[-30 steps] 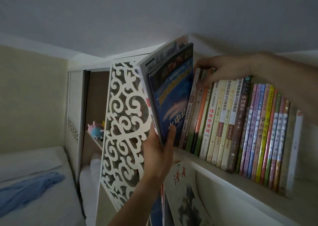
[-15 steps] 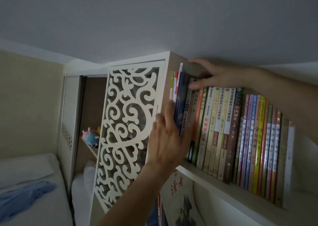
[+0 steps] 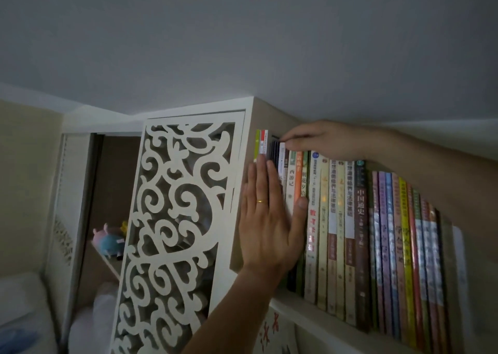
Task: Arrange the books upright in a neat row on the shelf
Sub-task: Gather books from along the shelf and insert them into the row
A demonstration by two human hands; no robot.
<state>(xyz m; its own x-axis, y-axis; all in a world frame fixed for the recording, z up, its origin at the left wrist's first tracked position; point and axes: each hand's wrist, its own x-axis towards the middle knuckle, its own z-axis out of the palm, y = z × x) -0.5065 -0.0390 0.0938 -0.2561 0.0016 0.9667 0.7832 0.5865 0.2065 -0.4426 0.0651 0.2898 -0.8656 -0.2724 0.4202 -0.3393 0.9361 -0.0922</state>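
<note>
Because the left hand [image 3: 265,219] lies flat with straight fingers against the spines of the leftmost books [image 3: 272,151], it seems to be pressing them back flush with the rest of the row, its grip released and holding nothing. Up top, the right hand [image 3: 320,141] reaches over the row and pinches the upper edge of one thin book [image 3: 282,149] near the left end, probably to steady it upright while the palm pushes. All the books stand on the shelf [image 3: 310,313], spines out, running from the fretwork side panel [image 3: 186,219] to a pale book at the far right [image 3: 458,273].

Room is scarce at the left: the end books sit just beside the cabinet's side wall, and their tops come near the ceiling board, so the only free direction is straight in. Whether a gap remains behind the left palm I cannot tell in this dim light. Beyond the panel, a soft toy [image 3: 110,239] sits on another shelf, well apart
</note>
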